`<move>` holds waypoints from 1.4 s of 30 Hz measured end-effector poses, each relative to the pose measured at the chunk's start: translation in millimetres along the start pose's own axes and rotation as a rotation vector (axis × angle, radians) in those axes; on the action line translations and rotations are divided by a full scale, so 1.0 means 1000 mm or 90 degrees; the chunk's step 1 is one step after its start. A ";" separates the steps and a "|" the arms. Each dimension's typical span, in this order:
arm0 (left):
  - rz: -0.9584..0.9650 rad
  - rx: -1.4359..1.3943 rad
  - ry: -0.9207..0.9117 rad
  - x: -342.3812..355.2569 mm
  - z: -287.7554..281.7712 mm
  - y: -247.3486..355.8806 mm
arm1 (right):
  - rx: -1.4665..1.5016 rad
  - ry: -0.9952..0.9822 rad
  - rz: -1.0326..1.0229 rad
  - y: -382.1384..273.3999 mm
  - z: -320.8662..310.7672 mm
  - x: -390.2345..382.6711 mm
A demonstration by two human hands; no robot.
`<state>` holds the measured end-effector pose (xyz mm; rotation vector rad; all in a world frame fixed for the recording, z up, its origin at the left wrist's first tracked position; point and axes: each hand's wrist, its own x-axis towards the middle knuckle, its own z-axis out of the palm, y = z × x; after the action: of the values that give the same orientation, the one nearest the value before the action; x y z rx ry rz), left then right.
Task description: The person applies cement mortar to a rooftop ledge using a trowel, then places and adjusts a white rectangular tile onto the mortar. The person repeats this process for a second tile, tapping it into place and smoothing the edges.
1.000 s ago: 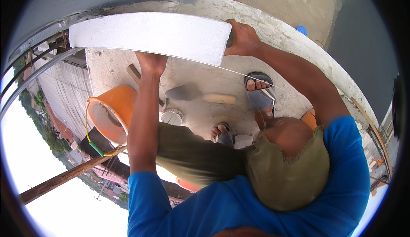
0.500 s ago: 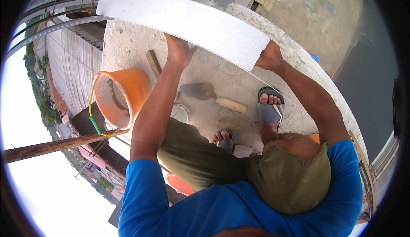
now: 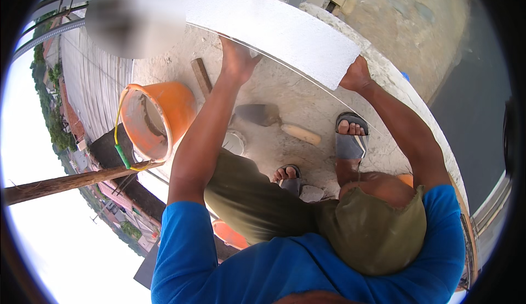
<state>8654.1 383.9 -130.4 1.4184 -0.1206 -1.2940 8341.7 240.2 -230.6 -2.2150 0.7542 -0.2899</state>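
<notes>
My left hand (image 3: 234, 60) is under the near edge of a long white block (image 3: 268, 30), its fingers mostly hidden and thumb apart. My right hand (image 3: 356, 74) grips the block’s right end. A thin string (image 3: 315, 84) runs along the block’s near edge toward the right. Below lie a trowel (image 3: 257, 114) with a wooden handle (image 3: 300, 135) and a short wooden piece (image 3: 200, 74) on the concrete surface (image 3: 290, 101). The left end of the block is hidden by a blurred patch.
An orange bucket (image 3: 172, 107) with a yellow handle stands at left, above a wooden pole (image 3: 71, 182). A white round container (image 3: 234, 142) is beside my left forearm. My sandalled feet are below the block. Railings, rooftops and trees show beyond the left edge; a concrete ledge (image 3: 383, 68) curves at right.
The block and both hands have shifted right in view, its right end now lower and more slanted. The bucket and trowel also appear shifted right as the view moved.
</notes>
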 end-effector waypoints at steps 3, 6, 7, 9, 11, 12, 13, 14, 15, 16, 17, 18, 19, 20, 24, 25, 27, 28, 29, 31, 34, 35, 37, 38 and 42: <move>-0.003 -0.012 0.008 -0.003 0.004 0.004 | 0.000 -0.016 0.009 0.001 -0.001 0.001; -0.005 -0.011 0.010 -0.004 0.004 0.004 | -0.001 -0.015 0.013 0.002 -0.002 0.003; -0.004 -0.008 0.010 -0.004 0.002 0.003 | 0.002 -0.011 0.011 0.001 -0.002 0.001; -0.010 -0.010 0.003 -0.002 0.000 0.003 | 0.012 0.007 -0.013 0.000 -0.002 0.000; -0.015 -0.006 -0.003 -0.002 -0.001 0.005 | 0.020 0.004 -0.018 0.000 -0.001 0.002; -0.016 -0.001 -0.006 -0.003 -0.001 0.006 | 0.023 0.007 -0.027 0.001 0.000 0.004; -0.017 0.003 -0.008 -0.005 -0.001 0.007 | 0.027 0.008 -0.031 0.000 0.000 0.002; -0.016 0.015 0.003 -0.007 0.004 0.010 | 0.029 0.018 -0.043 0.004 0.003 0.001; -0.017 0.026 0.012 -0.010 0.010 0.009 | 0.029 0.028 -0.053 0.011 0.008 -0.002; -0.018 0.036 0.021 -0.012 0.012 0.014 | 0.070 0.018 -0.029 0.019 0.013 -0.003; -0.015 0.035 0.016 -0.009 0.009 0.017 | 0.107 0.011 -0.002 0.031 0.019 -0.005; -0.011 0.032 0.019 -0.010 0.001 0.016 | 0.126 0.011 0.000 0.029 0.020 -0.005; -0.008 0.030 0.022 -0.010 -0.008 0.016 | 0.146 0.013 0.002 0.027 0.022 -0.003; 0.001 0.011 0.046 -0.008 -0.018 0.017 | 0.164 0.014 0.005 0.025 0.023 -0.002; 0.086 -0.086 0.127 0.000 -0.057 0.041 | 0.196 0.015 0.011 0.024 0.025 -0.006; 0.122 -0.114 0.146 0.003 -0.066 0.049 | 0.191 0.015 0.008 0.025 0.026 -0.006; 0.200 -0.086 0.196 0.009 -0.070 0.071 | 0.176 0.015 0.005 0.029 0.023 -0.009; 0.236 -0.072 0.220 0.010 -0.071 0.084 | 0.167 0.019 0.000 0.031 0.024 -0.007; 0.251 -0.076 0.216 0.010 -0.069 0.093 | 0.156 0.021 -0.002 0.035 0.024 -0.008; 0.280 -0.078 0.191 0.015 -0.066 0.104 | 0.131 0.030 -0.009 0.039 0.023 -0.008; 0.294 -0.063 0.167 0.009 -0.065 0.107 | 0.019 0.033 -0.061 0.013 0.012 0.002; 0.299 -0.051 0.179 0.007 -0.069 0.104 | -0.033 0.034 -0.084 0.004 0.008 0.002; 0.293 -0.061 0.189 0.012 -0.062 0.102 | -0.044 0.020 -0.050 0.009 0.004 -0.002; 0.295 -0.054 0.199 0.010 -0.059 0.103 | -0.046 0.021 -0.047 0.012 0.006 -0.001; 0.289 -0.041 0.198 0.013 -0.050 0.104 | -0.066 0.018 -0.028 0.020 0.009 -0.003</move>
<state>8754.6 371.1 -74.2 1.4177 -0.1774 -0.6938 8334.0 236.8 -251.6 -2.3317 0.7519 -0.3115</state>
